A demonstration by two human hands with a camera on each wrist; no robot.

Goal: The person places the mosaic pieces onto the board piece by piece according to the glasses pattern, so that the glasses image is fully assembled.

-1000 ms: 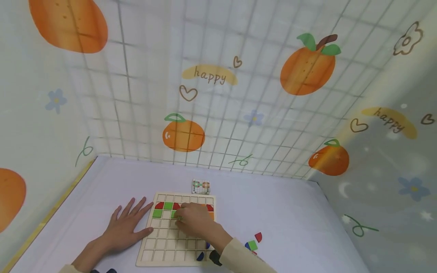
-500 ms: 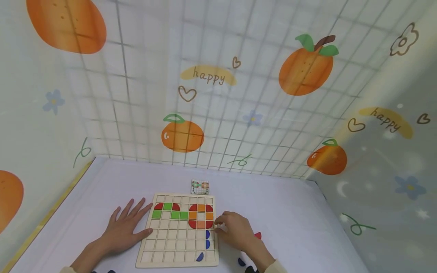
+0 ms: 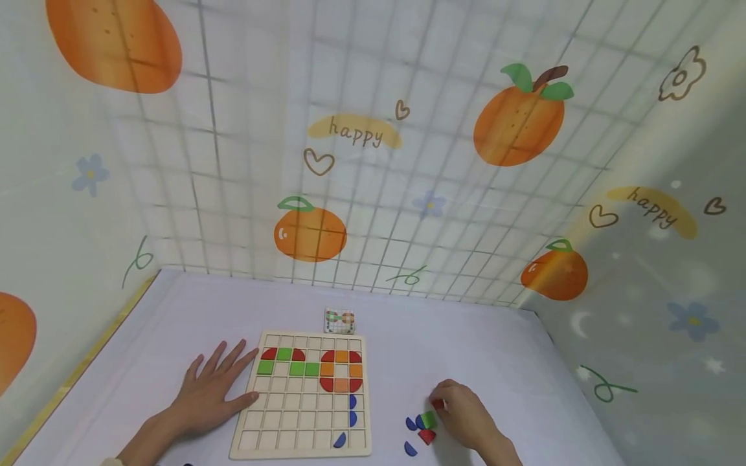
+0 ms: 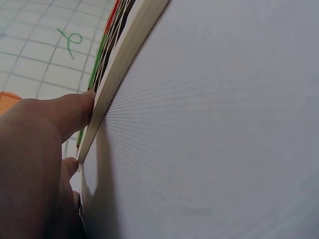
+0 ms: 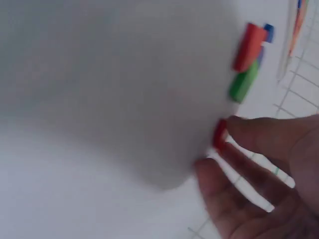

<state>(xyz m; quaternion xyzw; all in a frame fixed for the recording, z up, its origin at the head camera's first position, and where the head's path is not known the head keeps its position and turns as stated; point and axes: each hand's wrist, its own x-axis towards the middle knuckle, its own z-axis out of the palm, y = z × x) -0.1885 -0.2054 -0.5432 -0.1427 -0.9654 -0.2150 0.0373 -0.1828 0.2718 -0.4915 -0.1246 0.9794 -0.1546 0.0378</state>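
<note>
With fingers spread, the left hand [image 3: 208,391] lies on the table, its thumb and a fingertip touching the left edge of the wooden grid board [image 3: 274,448]. The left wrist view shows that thumb against the board's side [image 4: 115,74]. Right of the board, the right hand [image 3: 469,417] has thumb and fingers at a red piece [image 3: 438,404]; in the right wrist view this red piece [image 5: 220,134] sits between thumb and finger. Beside it lie a green square [image 3: 428,420], another red piece [image 3: 427,437] and several blue pieces [image 3: 410,448].
On the board are red corner pieces [image 3: 327,384], green squares [image 3: 265,367], orange squares [image 3: 356,370] and blue half-rounds [image 3: 340,440]. A small pattern card [image 3: 340,321] lies behind the board. A printed curtain [image 3: 373,246] stands around the table's back and sides.
The right hand has moved from over the board to the loose pieces at its right. A green square beside another is uncovered on the board. The left hand stays in place.
</note>
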